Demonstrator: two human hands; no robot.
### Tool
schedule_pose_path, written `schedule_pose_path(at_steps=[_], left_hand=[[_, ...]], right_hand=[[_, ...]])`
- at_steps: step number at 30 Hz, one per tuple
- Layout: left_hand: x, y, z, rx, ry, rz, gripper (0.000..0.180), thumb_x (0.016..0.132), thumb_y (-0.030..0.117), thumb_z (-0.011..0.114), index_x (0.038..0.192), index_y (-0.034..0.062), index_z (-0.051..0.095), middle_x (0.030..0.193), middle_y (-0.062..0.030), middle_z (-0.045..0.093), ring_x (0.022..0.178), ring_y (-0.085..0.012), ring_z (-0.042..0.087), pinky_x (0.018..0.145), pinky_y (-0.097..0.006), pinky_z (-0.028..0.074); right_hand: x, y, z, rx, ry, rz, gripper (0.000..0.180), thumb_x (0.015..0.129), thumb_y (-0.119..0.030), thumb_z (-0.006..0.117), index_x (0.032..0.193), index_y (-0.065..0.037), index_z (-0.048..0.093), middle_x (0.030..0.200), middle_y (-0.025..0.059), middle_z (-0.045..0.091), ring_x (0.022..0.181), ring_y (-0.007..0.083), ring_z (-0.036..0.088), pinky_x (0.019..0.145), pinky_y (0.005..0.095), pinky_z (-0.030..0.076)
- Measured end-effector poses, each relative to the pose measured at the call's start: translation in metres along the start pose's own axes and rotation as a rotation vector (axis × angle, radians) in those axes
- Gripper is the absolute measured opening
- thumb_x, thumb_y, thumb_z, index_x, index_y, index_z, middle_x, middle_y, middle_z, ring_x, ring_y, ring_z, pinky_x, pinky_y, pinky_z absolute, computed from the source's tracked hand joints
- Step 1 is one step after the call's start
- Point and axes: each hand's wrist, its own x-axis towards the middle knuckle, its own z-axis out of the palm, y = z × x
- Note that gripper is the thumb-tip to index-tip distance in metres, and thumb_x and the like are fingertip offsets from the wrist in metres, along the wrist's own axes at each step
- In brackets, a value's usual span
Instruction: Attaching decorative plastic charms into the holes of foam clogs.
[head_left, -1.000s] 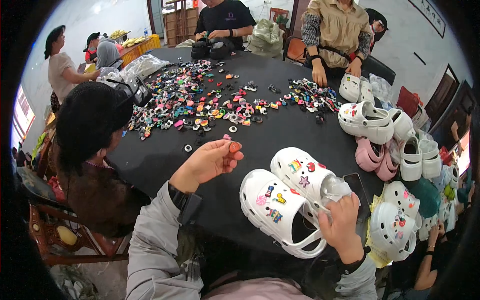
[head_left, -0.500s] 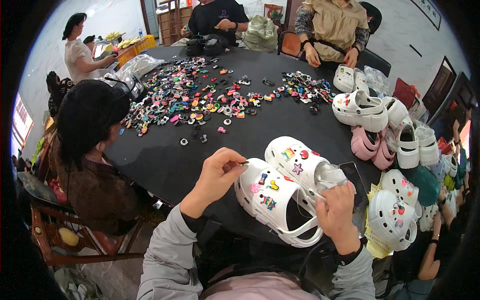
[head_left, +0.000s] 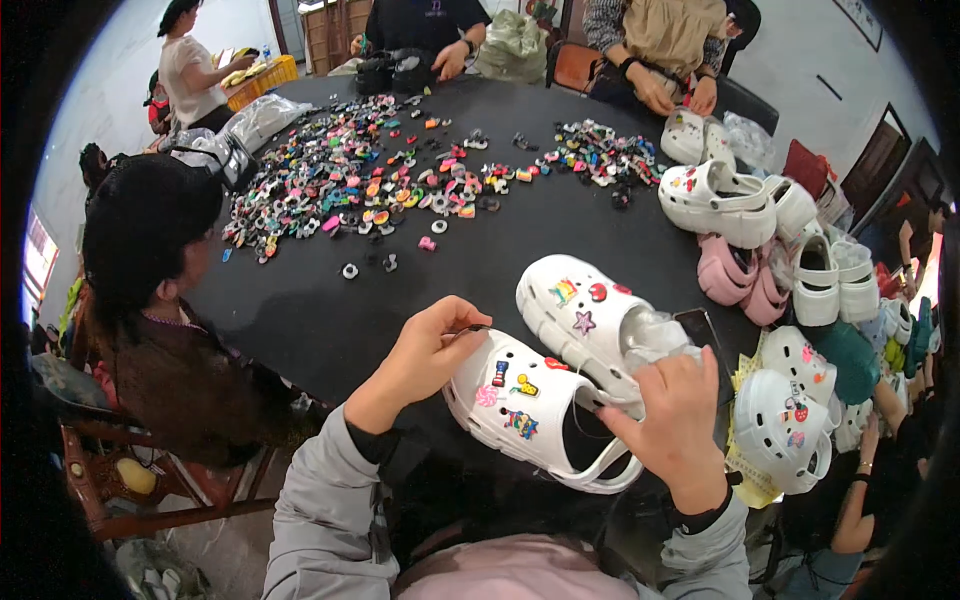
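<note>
In front of me lies a white clog with colourful charms on its upper, its heel strap toward me. My left hand pinches a small dark piece, too small to name, at the far left edge of its toe. My right hand grips the clog's side at the foot opening, thumb reaching inside; the other fingers are partly hidden. Touching this shoe on the far side is a second white clog, decorated with a star, a red charm and others. Clear plastic fills its opening.
Loose charms cover the far left of the black table. White clogs and pink clogs stand along the right, near a phone. A person sits at left; two people work across the table.
Both hands and the near clog have shifted slightly left. My right hand has moved from the plastic-filled heel onto the near clog's opening. The view has turned a little.
</note>
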Motion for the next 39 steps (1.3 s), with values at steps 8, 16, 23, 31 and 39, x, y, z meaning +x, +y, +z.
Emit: schedule_pose_path(at_steps=[8,16,23,31,39], left_hand=[[-0.007,0.023,-0.004,0.261,0.028,0.341,0.012,0.080,0.002,0.071,0.091,0.0030,0.070,0.089,-0.0071,0.066,0.080,-0.0196,0.063,0.069,-0.031,0.050],[0.007,0.043,-0.010,0.423,-0.284,0.507,0.014,0.078,0.004,0.070,0.093,0.0038,0.072,0.091,-0.0094,0.068,0.084,-0.0293,0.063,0.077,-0.039,0.051],[0.011,0.049,-0.012,0.583,-0.330,0.510,0.008,0.082,0.009,0.067,0.088,0.0048,0.071,0.090,-0.0073,0.067,0.087,-0.0265,0.063,0.074,-0.039,0.050],[0.014,0.064,-0.013,0.751,-0.422,0.526,0.009,0.078,0.009,0.067,0.087,0.0085,0.071,0.086,-0.0056,0.062,0.087,-0.0255,0.061,0.075,-0.037,0.047],[0.000,0.072,0.009,1.198,-0.424,0.658,0.018,0.071,0.009,0.065,0.088,0.0092,0.062,0.084,-0.0045,0.054,0.085,-0.0226,0.055,0.077,-0.037,0.041]], right_hand=[[0.006,-0.010,0.020,0.079,0.088,-0.100,0.041,0.057,-0.017,0.080,0.091,-0.007,0.060,0.092,0.0105,0.049,0.092,0.0331,0.048,0.091,0.0533,0.034],[0.002,-0.006,0.025,0.133,0.150,-0.077,0.038,0.056,-0.016,0.082,0.087,-0.008,0.061,0.092,0.0100,0.049,0.092,0.0323,0.048,0.090,0.0517,0.035],[0.000,-0.005,0.028,0.160,0.131,-0.049,0.035,0.059,-0.021,0.081,0.087,-0.010,0.063,0.096,0.0088,0.052,0.099,0.0323,0.050,0.096,0.0592,0.034],[-0.001,-0.005,0.028,0.175,0.151,-0.039,0.030,0.060,-0.021,0.080,0.083,-0.010,0.063,0.094,0.0079,0.051,0.097,0.0310,0.050,0.096,0.0583,0.033],[-0.001,-0.007,0.028,0.156,0.141,-0.045,0.028,0.062,-0.021,0.079,0.082,-0.009,0.062,0.095,0.0081,0.051,0.099,0.0309,0.050,0.096,0.0587,0.033]])
